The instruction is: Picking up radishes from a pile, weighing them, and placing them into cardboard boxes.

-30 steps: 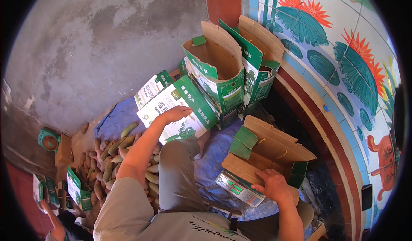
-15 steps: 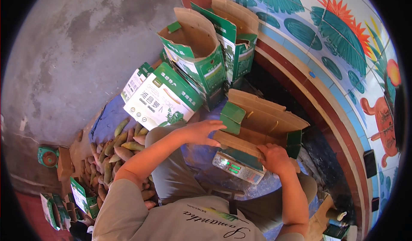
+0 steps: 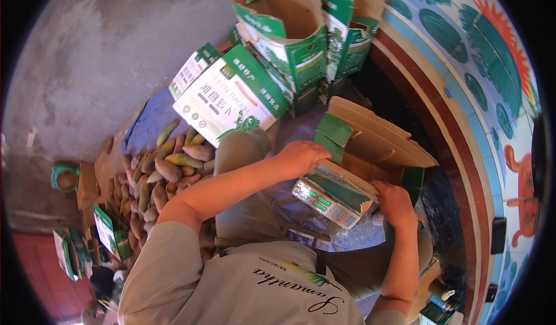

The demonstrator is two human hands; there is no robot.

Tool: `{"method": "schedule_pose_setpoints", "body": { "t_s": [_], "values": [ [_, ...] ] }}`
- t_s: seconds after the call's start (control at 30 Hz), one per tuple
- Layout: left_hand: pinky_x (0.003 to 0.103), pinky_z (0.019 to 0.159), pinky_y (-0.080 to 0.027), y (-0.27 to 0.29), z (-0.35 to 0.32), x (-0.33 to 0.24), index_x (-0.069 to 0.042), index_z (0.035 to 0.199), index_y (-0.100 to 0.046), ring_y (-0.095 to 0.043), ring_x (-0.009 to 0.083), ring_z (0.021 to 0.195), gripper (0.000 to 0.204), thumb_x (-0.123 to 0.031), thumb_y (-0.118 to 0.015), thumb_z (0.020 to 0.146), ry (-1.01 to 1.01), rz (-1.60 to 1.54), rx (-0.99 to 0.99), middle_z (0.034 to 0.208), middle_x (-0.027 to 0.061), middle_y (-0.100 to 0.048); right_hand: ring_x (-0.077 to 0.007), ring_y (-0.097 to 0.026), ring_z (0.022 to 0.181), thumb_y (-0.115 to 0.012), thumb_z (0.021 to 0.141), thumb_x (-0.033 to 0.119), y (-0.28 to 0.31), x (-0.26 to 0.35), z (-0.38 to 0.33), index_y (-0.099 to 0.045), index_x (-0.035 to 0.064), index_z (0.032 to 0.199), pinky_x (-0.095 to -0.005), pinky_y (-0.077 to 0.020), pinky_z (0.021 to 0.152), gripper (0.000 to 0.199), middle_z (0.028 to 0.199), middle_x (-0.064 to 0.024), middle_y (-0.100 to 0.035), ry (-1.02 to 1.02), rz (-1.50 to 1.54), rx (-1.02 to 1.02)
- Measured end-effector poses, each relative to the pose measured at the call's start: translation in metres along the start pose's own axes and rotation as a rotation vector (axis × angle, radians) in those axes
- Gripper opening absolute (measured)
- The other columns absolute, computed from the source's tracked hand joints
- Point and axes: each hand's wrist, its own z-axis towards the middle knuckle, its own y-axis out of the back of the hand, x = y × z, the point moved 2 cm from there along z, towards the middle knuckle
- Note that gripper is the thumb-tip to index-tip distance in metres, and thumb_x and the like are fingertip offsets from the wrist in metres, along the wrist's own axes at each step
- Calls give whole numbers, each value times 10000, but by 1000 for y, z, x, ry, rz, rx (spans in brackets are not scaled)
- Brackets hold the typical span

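Observation:
An open brown and green cardboard box rests on a flat weighing scale with a green top and lit digits. My left hand grips the box's near left corner by a green flap. At the box's near right side, my right hand holds its lower edge, next to the scale's end.
A pile of long green and pinkish roots lies on the ground at left. A closed white and green carton leans beside several open green cartons at the back. A painted wall curves along the right. More small cartons stand at lower left.
My left hand left the white and green carton and came across to the open box. The box now sits on the scale, held on both sides.

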Motion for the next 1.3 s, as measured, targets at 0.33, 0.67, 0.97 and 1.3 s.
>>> {"method": "schedule_pose_setpoints", "body": {
  "t_s": [0.33, 0.67, 0.97, 1.3],
  "values": [
    [382, 905, -434, 83, -17, -17, -72, 1136, -584, -557, 300, 1043, 375, -142, -652, 773, -16, -94, -254, 1117, 124, -597, -373, -593, 878, -598, 766, 66, 16, 8, 6, -608, 71, 1069, -432, -467, 748, 304, 935, -199, -627, -124, 87, 59],
    [342, 791, -484, 108, -190, 108, -34, 1030, -639, -628, 257, 894, 235, -166, -605, 838, 680, -91, -468, 975, 142, -655, -363, -595, 902, -633, 750, 60, 21, 24, 19, -590, 29, 1088, -406, -463, 775, 342, 967, -197, -621, -132, 174, 163],
    [373, 791, -487, -18, -232, 158, -69, 986, -656, -625, 299, 919, 267, -265, -592, 816, 935, -215, -165, 967, 162, -652, -369, -594, 915, -637, 746, 45, 19, 19, 25, -591, 18, 1095, -395, -461, 791, 353, 987, -198, -622, -107, 206, 138],
    [357, 800, -481, 84, -183, 147, -36, 1019, -645, -627, 299, 909, 261, -229, -573, 860, 915, -82, -459, 981, 159, -652, -342, -591, 822, -675, 728, 105, 15, 11, 17, -585, 62, 1104, -414, -468, 717, 389, 880, -163, -599, -84, 134, 74]
  ]
}}
